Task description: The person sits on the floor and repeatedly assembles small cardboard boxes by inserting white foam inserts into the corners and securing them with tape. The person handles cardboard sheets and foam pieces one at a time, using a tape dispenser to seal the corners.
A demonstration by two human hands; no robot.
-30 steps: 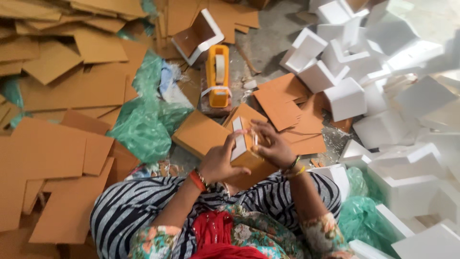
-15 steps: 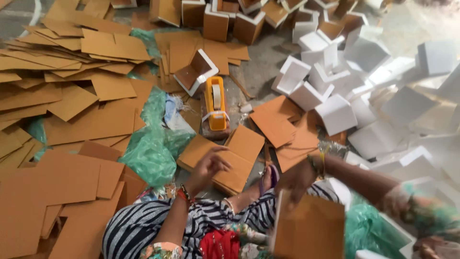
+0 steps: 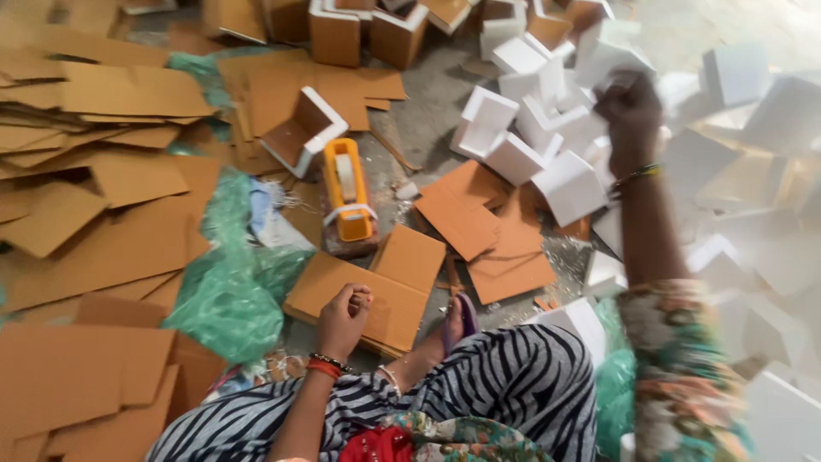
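Reaching right hand (image 3: 629, 107), white foam corners (image 3: 547, 145)

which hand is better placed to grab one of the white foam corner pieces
Right. The right hand is stretched out into the pile of white foam corner pieces, seemingly touching one, though motion blur hides the grip. The left hand rests curled on the flat cardboard sheets, apart from the foam.

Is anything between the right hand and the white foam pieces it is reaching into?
Nothing visible. The right hand is already up at the pile of white foam pieces, though motion blur hides its grip. The left hand rests on the flat cardboard stack in front.
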